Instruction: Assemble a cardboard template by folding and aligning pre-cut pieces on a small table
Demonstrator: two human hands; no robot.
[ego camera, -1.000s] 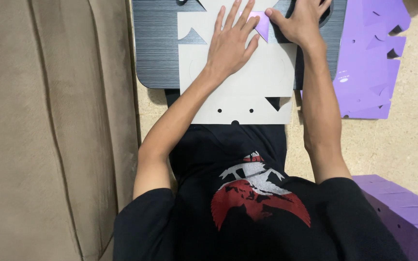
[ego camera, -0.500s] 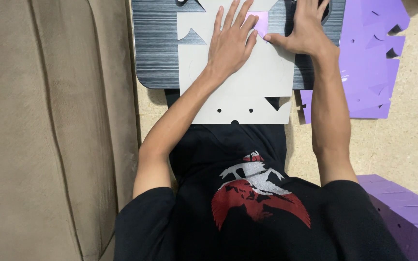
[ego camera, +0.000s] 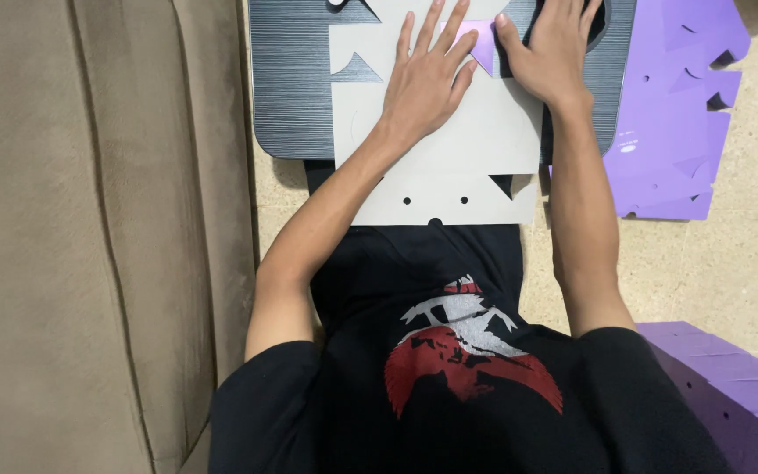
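A tan upholstered sofa side (ego camera: 89,237) is seen along the left edge. Next to it, a dark ribbed lap board (ego camera: 296,88) is laid across the person's lap, and a pale grey card sheet (ego camera: 449,167) with triangular cut-outs and small punched holes is spread over it. The left hand (ego camera: 423,83) is pressed flat on the sheet, fingers spread and straight, nothing gripped. A small purple paper piece (ego camera: 482,44) is lodged between the two hands on the sheet, touched by the left fingertips. The right hand (ego camera: 554,53) is laid flat beside it, fingers extended, its thumb against the piece's edge. Further right, a purple cut sheet (ego camera: 668,123) is lying on the floor
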